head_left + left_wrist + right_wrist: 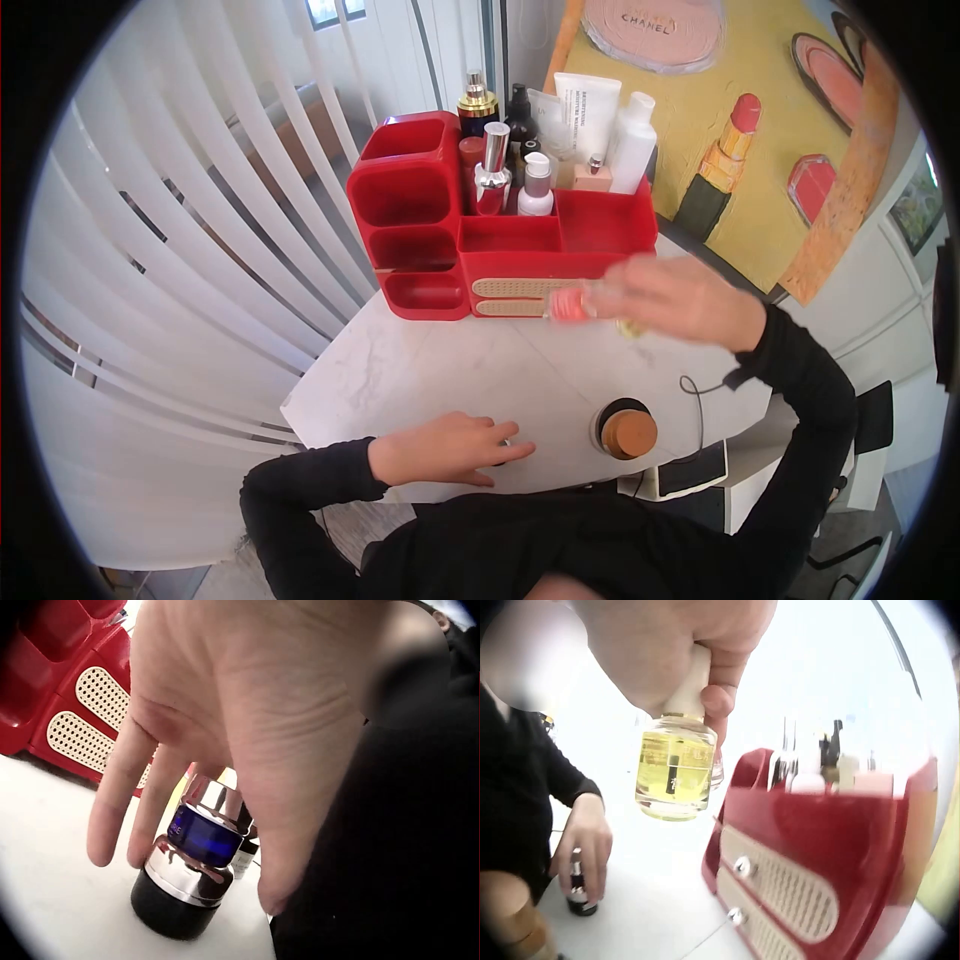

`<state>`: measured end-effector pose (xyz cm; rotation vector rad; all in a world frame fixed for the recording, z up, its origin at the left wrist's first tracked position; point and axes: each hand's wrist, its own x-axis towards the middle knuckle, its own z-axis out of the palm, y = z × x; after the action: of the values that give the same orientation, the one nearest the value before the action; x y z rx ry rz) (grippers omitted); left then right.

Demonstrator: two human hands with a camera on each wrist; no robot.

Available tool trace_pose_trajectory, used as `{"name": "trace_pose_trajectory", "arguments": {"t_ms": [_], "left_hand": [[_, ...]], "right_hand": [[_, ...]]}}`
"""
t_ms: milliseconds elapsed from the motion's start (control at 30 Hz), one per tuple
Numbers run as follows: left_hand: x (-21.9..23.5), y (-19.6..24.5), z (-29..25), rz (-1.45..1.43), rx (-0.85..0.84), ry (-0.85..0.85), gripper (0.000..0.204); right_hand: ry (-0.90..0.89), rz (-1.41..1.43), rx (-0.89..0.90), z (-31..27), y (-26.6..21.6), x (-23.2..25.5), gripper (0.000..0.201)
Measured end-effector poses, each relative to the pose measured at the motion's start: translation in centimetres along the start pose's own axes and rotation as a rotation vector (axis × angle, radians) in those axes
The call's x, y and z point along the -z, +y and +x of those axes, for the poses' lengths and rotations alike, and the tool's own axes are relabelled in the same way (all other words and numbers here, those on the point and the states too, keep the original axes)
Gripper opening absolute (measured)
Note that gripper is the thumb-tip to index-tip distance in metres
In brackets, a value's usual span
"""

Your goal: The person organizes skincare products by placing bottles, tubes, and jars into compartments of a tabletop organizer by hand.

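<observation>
In the head view my right hand [680, 300] is blurred in front of the organizer. It holds a small nail polish bottle [676, 766] with yellow liquid and a white cap. A pink nail polish bottle [570, 303] is at its fingertips too. My left hand [455, 450] is low over the white table, palm down, fingers mostly straight and spread. Just beyond its fingers in the left wrist view stand a black-and-silver jar [180, 892] and a blue jar [202, 836] stacked on it. The right wrist view shows a slim dark bottle [577, 881] at its fingers.
A red organizer [510, 265] with two beige drawer fronts holds several bottles and tubes at the back. A copper-lidded jar [630, 435] stands near the front edge of the table [400, 370]. Blinds [200, 250] hang at the left; a cosmetics painting [680, 120] leans behind.
</observation>
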<state>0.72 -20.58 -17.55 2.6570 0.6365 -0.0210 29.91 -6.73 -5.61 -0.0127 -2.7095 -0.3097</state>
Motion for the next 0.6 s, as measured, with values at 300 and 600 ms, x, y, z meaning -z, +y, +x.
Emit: {"name": "trace_pose_trajectory", "arguments": {"t_ms": [300,600], "left_hand": [[-0.7,-1.8,0.4,-0.059,-0.013,-0.042,0.046],[9.2,-1.8,-0.5,-0.096,0.296,0.568,0.039]], "right_hand": [[-0.024,0.212,-0.253,4.0,6.8,1.3,0.021],[-0.170,0.442,-0.213,4.9,9.0,-2.1,0.019]]}}
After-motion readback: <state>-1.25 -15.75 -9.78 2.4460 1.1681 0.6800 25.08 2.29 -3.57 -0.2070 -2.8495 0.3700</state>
